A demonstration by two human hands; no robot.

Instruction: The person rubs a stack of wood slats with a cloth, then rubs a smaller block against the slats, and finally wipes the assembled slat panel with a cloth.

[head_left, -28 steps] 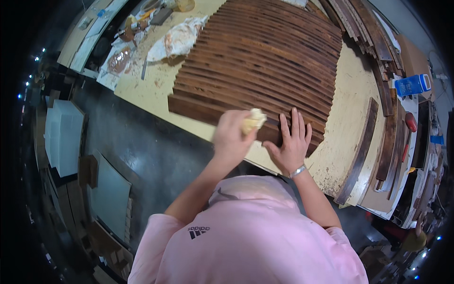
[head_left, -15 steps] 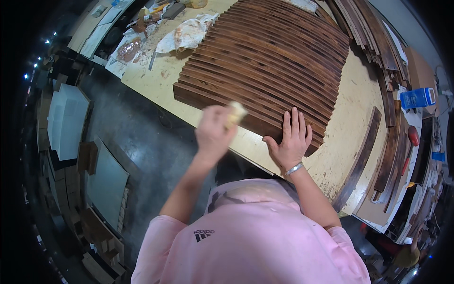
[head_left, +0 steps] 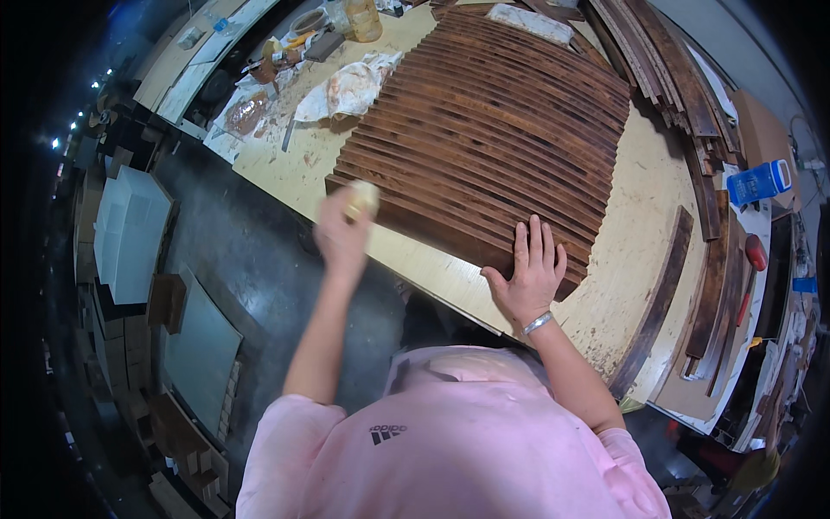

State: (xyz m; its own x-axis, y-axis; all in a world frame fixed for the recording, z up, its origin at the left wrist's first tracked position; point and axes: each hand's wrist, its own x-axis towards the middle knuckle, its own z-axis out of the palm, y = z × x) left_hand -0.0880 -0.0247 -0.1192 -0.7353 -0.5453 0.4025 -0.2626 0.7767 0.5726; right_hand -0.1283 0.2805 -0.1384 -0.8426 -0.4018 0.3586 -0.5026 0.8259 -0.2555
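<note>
A row of dark brown wooden strips (head_left: 497, 121), side by side like a ribbed panel, lies on the pale workbench (head_left: 635, 216). My left hand (head_left: 340, 235) is closed around a pale yellow wad (head_left: 363, 199), a cloth or sponge, blurred by motion. It is at the left end of the nearest strip; whether the wad touches the wood I cannot tell. With fingers spread, my right hand (head_left: 531, 281) lies flat over the near right end of the strips, its thumb against the front face. A silvery bracelet (head_left: 538, 323) circles the right wrist.
A stained white cloth (head_left: 346, 91) lies left of the strips, beside a plastic bag of brown stuff (head_left: 246, 114). A jar (head_left: 364, 19) stands behind. Loose boards (head_left: 657, 303), a blue container (head_left: 757, 183) and a red-handled tool (head_left: 756, 253) are on the right.
My left hand has swept left with the pale wad along the nearest strip, to its left end. My right hand stays pressed on the strips. The view has shifted slightly.
</note>
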